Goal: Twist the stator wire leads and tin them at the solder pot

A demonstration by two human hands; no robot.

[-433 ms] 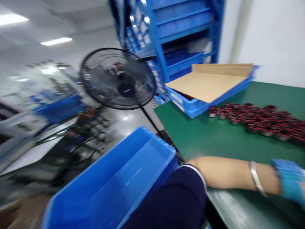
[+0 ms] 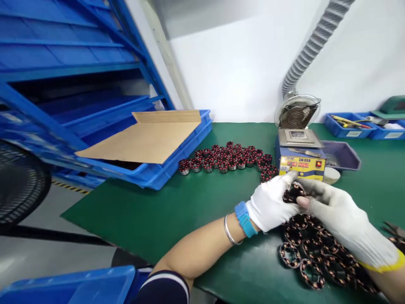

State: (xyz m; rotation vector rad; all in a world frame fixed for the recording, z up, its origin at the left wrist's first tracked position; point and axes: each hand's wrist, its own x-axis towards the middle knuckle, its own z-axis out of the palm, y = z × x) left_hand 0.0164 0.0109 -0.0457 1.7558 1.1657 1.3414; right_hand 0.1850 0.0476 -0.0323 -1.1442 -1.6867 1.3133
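From the head view, my left hand [image 2: 268,207] and right hand [image 2: 335,215] meet over the green mat [image 2: 177,211], both in white gloves, and between them I hold one stator [image 2: 292,193] — a small ring wound with copper wire, raised just above the mat. The left fingers are closed around its near side, the right fingertips [image 2: 311,188] pinch it from the other, so both hands are clamped on it. Under my right wrist lies a loose pile [image 2: 316,253] of the same wound rings, flat on the mat and touching one another. Farther back a second cluster [image 2: 230,160] of red-wound rings stands in rows, well apart from my hands. Just behind the stator sits a yellow-fronted box [image 2: 302,162] with lit digits. To the left a blue crate [image 2: 177,158] carries a sheet of cardboard [image 2: 148,137] — tilted, one edge folded up.
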